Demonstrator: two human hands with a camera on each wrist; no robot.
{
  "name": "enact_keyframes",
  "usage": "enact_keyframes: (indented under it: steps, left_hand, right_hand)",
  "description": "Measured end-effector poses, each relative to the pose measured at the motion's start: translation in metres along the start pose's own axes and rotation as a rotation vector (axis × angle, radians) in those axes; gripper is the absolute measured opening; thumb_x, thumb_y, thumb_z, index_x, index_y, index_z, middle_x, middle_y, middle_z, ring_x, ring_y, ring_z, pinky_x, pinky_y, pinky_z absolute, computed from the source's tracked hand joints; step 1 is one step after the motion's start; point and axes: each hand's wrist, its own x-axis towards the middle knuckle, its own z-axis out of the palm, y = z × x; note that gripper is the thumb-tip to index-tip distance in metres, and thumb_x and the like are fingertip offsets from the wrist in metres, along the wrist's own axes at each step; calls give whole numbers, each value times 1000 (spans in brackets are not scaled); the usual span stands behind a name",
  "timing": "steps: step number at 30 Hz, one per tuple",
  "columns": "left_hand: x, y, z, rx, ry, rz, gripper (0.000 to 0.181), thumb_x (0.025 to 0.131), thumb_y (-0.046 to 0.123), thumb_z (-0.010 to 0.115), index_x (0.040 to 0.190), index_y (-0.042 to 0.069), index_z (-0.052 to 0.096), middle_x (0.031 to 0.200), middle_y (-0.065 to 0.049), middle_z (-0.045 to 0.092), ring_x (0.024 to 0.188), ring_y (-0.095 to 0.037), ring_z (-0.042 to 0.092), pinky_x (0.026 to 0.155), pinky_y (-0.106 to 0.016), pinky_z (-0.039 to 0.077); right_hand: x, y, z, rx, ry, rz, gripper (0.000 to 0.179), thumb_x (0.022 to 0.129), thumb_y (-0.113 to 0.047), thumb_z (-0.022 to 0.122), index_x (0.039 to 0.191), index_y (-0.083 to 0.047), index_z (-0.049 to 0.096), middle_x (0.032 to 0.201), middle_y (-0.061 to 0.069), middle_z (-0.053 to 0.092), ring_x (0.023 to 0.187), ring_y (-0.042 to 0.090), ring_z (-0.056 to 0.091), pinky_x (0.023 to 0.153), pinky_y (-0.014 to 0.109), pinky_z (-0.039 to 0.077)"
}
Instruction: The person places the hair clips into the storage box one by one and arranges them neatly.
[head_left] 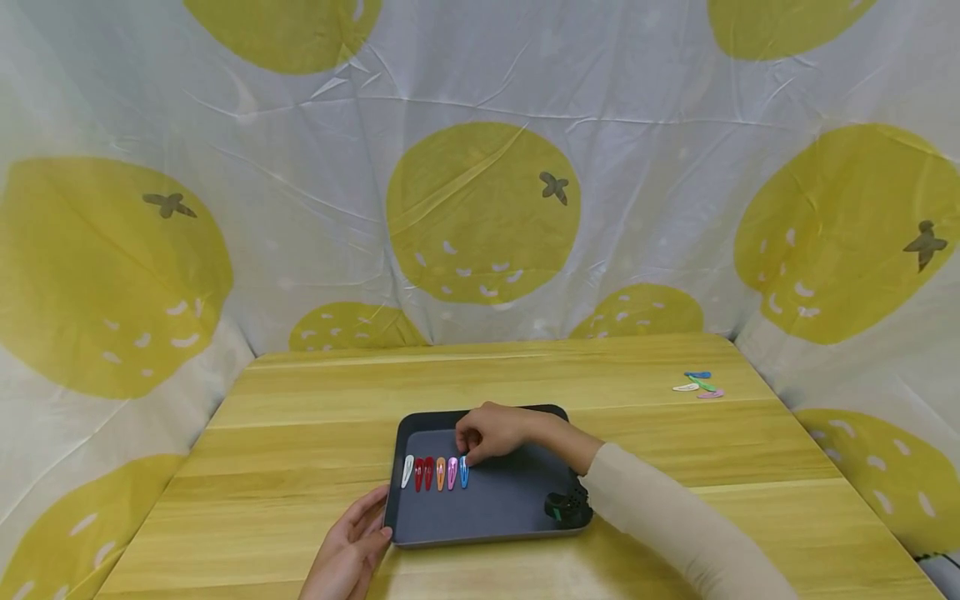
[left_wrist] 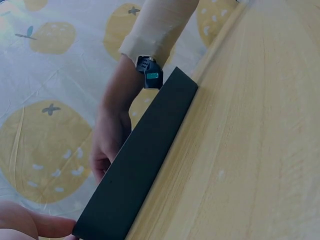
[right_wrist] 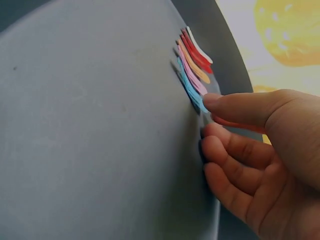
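A dark grey tray (head_left: 487,517) sits on the table. Inside it, toward the left, several snap hair clips stand in a row: a white clip (head_left: 407,472), two red clips (head_left: 423,474), an orange clip (head_left: 441,474), a pink clip (head_left: 452,473) and a blue clip (head_left: 464,472). My right hand (head_left: 491,432) reaches over the tray and pinches the blue clip's far end, thumb (right_wrist: 240,106) on it and the other fingers curled. My left hand (head_left: 350,542) grips the tray's near left corner, thumb at the front and fingers along the outer side wall.
At the table's far right lie loose clips: a blue one (head_left: 698,375), a green one (head_left: 703,384), a white one (head_left: 686,387) and a pink one (head_left: 711,394). A black device (head_left: 566,505) is strapped to the right wrist. A fruit-patterned curtain (head_left: 480,75) surrounds the wooden table (head_left: 300,433).
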Motion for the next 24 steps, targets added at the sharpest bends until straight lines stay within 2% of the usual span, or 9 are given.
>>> enact_keyframes:
  steps: [7,14,18,24]
  left_hand:
    - [1,-1,-1,1,2,4,66,92,-23,40,155,-17,19,158,-39,23,145,-43,27,105,-27,47]
    - [1,0,0,6,2,-1,66,93,-23,40,155,-17,19,158,-39,23,146,-44,27,106,-28,47]
    - [2,0,1,13,1,-9,66,94,-22,40,155,-16,18,158,-40,22,147,-46,24,108,-30,46]
    - [2,0,1,24,5,-12,66,94,-23,39,155,-17,17,158,-41,21,147,-48,23,108,-31,47]
  right_hand:
    - [-11,2,-10,-20,13,-34,10,96,-16,76,103,-13,70,81,-11,62,70,4,55,64,21,47]
    - [-26,5,-25,10,54,-53,13,96,-13,75,107,-7,71,83,-10,63,73,5,58,66,23,50]
    - [-38,8,-35,34,85,-39,15,97,-13,74,109,-5,71,86,-8,64,77,7,59,71,26,52]
    - [-60,16,-54,65,130,-21,13,99,-15,72,109,-9,71,94,-6,66,87,10,63,78,30,56]
